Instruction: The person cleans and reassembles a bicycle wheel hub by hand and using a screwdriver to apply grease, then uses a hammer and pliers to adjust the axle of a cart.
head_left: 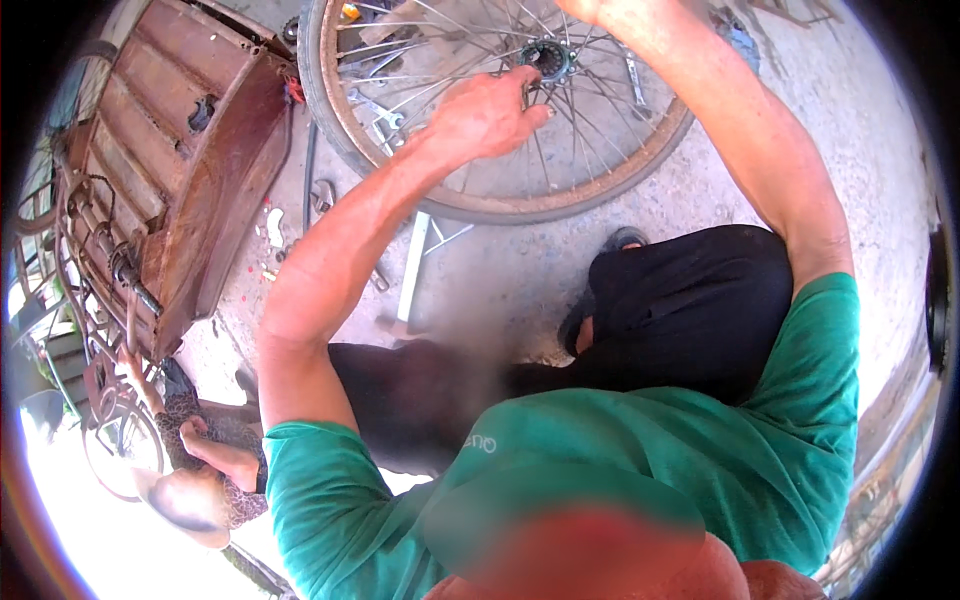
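Observation:
A bicycle wheel (505,207) with a dark tyre, rusty rim and many spokes lies flat on the ground before me. At its middle is a dark, greasy toothed hub (547,61). My left hand (488,113) reaches over the spokes from the left. Its index fingertip is at the hub's near edge, and the thumb stands apart from it, with nothing visible between them. My right hand (598,8) is above the far side of the wheel, beyond the hub. The upper picture edge cuts it off, so its fingers are hidden.
Several spanners (378,110) lie under and beside the wheel; another spanner (637,85) shows through the right spokes. A hammer (408,280) lies near my legs. A rusty metal cart body (190,150) stands at left. Behind it, a person (215,450) is beside a bicycle.

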Available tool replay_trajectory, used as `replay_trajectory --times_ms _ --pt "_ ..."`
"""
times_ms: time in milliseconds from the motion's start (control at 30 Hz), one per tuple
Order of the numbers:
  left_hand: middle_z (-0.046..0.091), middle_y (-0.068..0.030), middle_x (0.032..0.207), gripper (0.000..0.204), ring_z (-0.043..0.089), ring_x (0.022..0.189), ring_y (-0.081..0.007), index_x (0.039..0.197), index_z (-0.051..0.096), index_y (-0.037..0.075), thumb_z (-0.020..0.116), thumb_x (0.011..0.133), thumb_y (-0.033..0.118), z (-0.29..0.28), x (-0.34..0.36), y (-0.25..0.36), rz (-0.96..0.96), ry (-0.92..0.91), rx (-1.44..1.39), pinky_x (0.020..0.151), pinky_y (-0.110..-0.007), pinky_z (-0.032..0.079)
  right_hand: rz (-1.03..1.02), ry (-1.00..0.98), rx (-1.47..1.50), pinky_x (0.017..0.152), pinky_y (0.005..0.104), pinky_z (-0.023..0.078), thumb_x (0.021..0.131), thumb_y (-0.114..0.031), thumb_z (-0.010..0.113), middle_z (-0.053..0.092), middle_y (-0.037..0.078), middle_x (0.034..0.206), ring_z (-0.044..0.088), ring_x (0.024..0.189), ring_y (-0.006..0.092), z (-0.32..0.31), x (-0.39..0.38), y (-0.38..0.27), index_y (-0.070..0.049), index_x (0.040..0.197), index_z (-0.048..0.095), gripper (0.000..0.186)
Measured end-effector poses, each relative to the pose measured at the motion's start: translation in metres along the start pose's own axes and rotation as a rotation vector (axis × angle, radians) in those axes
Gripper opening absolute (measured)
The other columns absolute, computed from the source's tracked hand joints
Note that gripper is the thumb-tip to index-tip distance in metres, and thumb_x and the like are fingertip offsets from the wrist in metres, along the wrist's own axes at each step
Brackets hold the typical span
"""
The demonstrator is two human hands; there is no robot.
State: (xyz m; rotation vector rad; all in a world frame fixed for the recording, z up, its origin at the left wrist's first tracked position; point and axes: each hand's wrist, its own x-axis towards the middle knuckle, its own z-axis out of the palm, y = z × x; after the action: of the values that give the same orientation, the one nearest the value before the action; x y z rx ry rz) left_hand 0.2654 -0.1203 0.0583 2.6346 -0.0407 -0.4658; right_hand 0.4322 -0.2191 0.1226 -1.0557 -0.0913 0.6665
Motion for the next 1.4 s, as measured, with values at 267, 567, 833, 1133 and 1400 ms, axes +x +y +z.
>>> replay_trajectory --times_ms 267,567,833,1133,1400 --pt "0.075 -0.014 0.093 0.078 0.072 0.093 -0.0326 0.155 0.04 0.009 0.067 0.091 0.046 0.002 0.005 0.013 -0.112 -0.061 -0.341 0.09 -0.043 0.054 0.016 -0.018 0.013 0.047 0.024 0.044 0.103 -0.035 0.061 0.062 0.001 0.076 0.057 0.058 0.011 0.0 0.007 0.002 -0.014 0.097 0.062 0.022" --pt "0.076 -0.0163 0.099 0.082 0.071 0.101 -0.0393 0.158 0.033 0.004 0.064 0.093 0.043 0.04 -0.004 0.012 -0.073 0.014 -0.363 0.093 -0.047 0.054 0.004 -0.032 0.008 0.046 0.0241 0.044 0.103 -0.035 0.061 0.062 0.001 0.076 0.057 0.058 0.0115 0.0 0.008 0.005 -0.015 0.099 0.062 0.021" --pt "0.075 -0.0198 0.096 0.089 0.07 0.098 -0.0436 0.162 0.021 0.004 0.063 0.095 0.046 0.048 -0.01 0.015 -0.03 0.011 -0.385 0.092 -0.05 0.054 0.014 -0.039 0.012 0.046 0.0241 0.044 0.103 -0.035 0.061 0.062 0.001 0.075 0.056 0.057 0.0119 0.001 0.009 0.003 -0.014 0.097 0.061 0.022" --pt "0.076 -0.0178 0.099 0.097 0.072 0.091 -0.0413 0.163 0.014 0.005 0.067 0.092 0.043 0.073 0.001 0.028 -0.155 0.001 -0.41 0.088 -0.049 0.056 0.011 -0.036 0.013 0.045 0.0243 0.044 0.103 -0.035 0.061 0.062 0.002 0.075 0.056 0.057 0.0122 0.001 0.01 0.004 -0.013 0.096 0.06 0.023" --pt "0.075 -0.0141 0.103 0.097 0.072 0.08 -0.0337 0.166 0.007 0.011 0.067 0.095 0.038 0.085 -0.004 0.037 -0.018 0.193 -0.713 0.085 -0.047 0.057 0.018 -0.026 0.028 0.045 0.0243 0.044 0.102 -0.034 0.062 0.062 0.002 0.074 0.056 0.056 0.0123 0.001 0.009 0.003 -0.013 0.096 0.061 0.022"
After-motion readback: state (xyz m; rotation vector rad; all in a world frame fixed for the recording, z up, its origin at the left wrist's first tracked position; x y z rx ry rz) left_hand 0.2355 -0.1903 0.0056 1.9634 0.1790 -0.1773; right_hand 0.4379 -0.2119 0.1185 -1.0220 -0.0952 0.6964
